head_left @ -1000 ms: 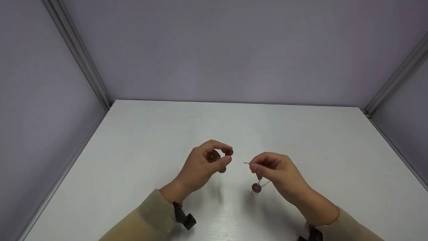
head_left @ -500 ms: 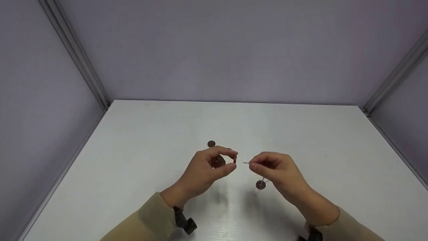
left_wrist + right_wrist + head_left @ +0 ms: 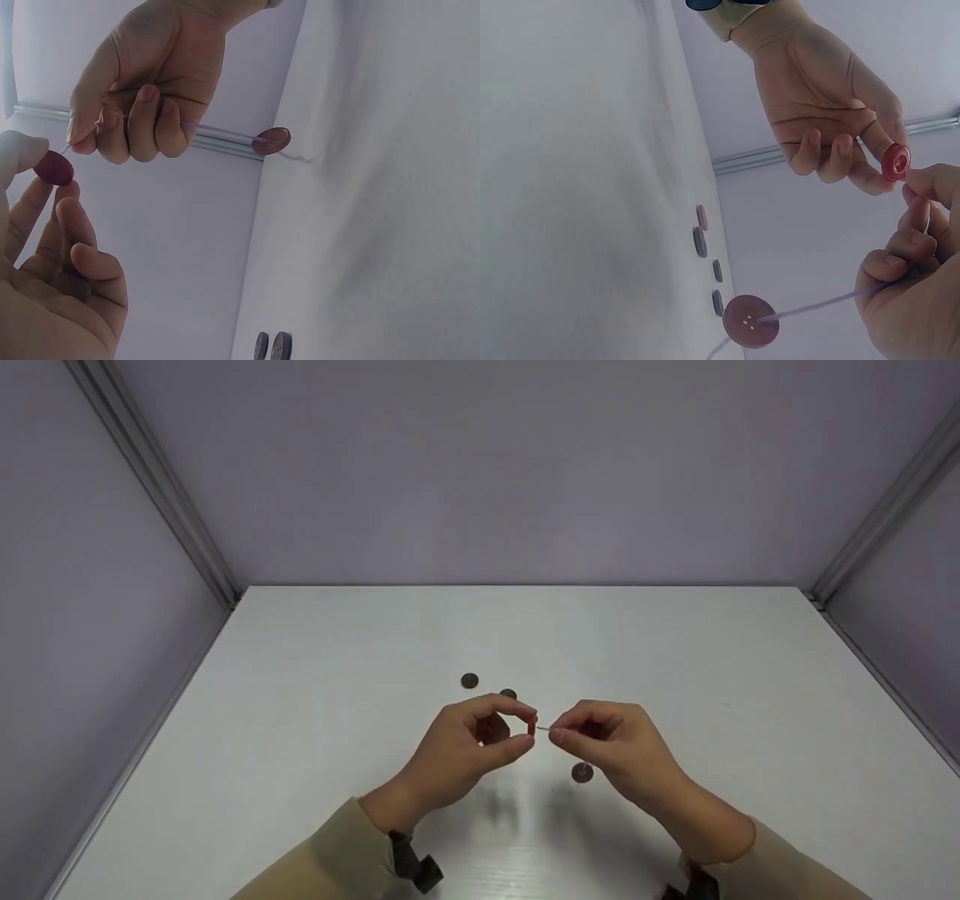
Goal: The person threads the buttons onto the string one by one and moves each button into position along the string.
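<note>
Two hands met above the table (image 3: 300,675): left hand (image 3: 465,746) pinched a red button (image 3: 531,727); right hand (image 3: 607,742) pinched a needle (image 3: 543,727).

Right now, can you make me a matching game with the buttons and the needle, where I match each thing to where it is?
Things:
1. red button
2. needle
3. purple button
4. loose buttons

Places:
A. lying on the white table behind the hands
B. hanging on the thread under the right hand
C. pinched by the left hand
D. pinched in the right hand's fingers

Pairs: 1-C, 2-D, 3-B, 4-A
</note>
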